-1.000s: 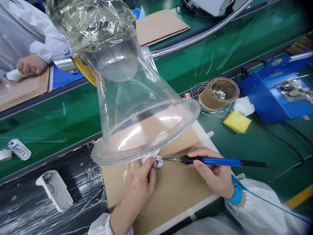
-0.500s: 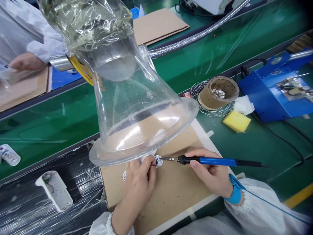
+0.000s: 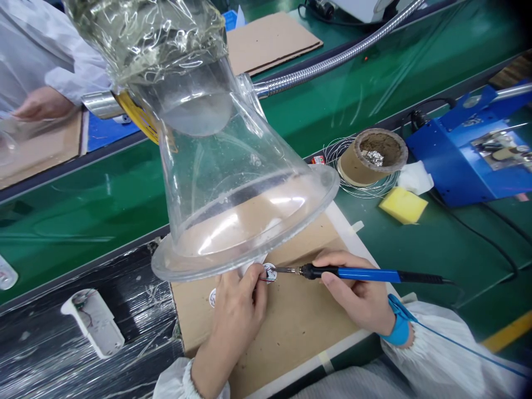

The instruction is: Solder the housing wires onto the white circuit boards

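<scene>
My right hand [image 3: 353, 291] grips a soldering iron [image 3: 368, 274] with a blue and black handle, pen-like. Its metal tip reaches left to a small round white piece [image 3: 271, 271] with dark markings. Close by on the left, my left hand [image 3: 239, 305] is closed in a pinch, and thin red and dark wires [image 3: 262, 279] run from its fingertips to the round piece. A white part [image 3: 253, 266] shows behind those fingers, partly hidden by the clear hood. Another round white piece [image 3: 213, 298] peeks out beside my left hand on the cardboard [image 3: 299, 338].
A clear fume hood [image 3: 233, 166] hangs just above my hands on a flexible metal hose [image 3: 341, 61]. To the right are a solder-wire coil with a cardboard tube [image 3: 353, 166], a yellow sponge [image 3: 403, 205] and a blue stand [image 3: 453, 160]. A white housing [image 3: 95, 324] lies left; a co-worker's hand [image 3: 44, 104] is across.
At the left edge, a white device on the green surface has slid left, partly out of view. My hands and the soldering iron hold nearly the same place.
</scene>
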`<action>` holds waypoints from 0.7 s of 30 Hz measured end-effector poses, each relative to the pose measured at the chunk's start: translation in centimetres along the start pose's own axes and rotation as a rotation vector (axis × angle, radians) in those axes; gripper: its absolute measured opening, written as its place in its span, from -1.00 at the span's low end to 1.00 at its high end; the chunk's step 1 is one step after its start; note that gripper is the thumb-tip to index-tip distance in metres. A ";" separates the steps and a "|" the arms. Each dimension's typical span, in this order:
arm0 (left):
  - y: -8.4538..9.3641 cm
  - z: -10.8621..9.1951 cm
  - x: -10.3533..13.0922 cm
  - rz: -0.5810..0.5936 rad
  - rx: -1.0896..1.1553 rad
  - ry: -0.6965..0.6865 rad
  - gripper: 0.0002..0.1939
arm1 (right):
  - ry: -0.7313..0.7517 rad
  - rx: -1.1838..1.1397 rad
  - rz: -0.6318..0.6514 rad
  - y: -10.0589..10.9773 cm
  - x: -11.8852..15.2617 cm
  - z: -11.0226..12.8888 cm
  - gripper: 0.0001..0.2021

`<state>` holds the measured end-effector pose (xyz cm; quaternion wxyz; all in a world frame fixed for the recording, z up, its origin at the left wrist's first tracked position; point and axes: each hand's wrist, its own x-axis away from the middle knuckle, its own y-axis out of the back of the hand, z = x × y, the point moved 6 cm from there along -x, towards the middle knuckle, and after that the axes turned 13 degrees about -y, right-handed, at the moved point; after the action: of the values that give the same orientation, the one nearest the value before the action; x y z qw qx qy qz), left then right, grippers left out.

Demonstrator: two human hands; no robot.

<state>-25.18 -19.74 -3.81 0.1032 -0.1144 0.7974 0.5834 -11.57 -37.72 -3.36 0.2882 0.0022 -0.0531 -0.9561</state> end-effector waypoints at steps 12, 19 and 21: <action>-0.2 0.1 0.0 0.006 0.023 -0.003 -0.86 | -0.015 -0.013 0.008 0.0 0.1 -0.2 -0.82; -0.1 0.0 0.0 0.012 0.024 -0.004 -0.86 | -0.027 -0.009 0.000 0.1 0.1 -0.5 -0.85; -0.1 0.0 0.0 0.011 0.017 -0.007 -0.86 | -0.030 0.008 -0.012 0.1 0.1 -0.6 -0.86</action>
<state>-25.13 -19.80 -3.88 0.1038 -0.1069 0.8026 0.5776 -11.59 -37.93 -3.93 0.2818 -0.0109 -0.0611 -0.9575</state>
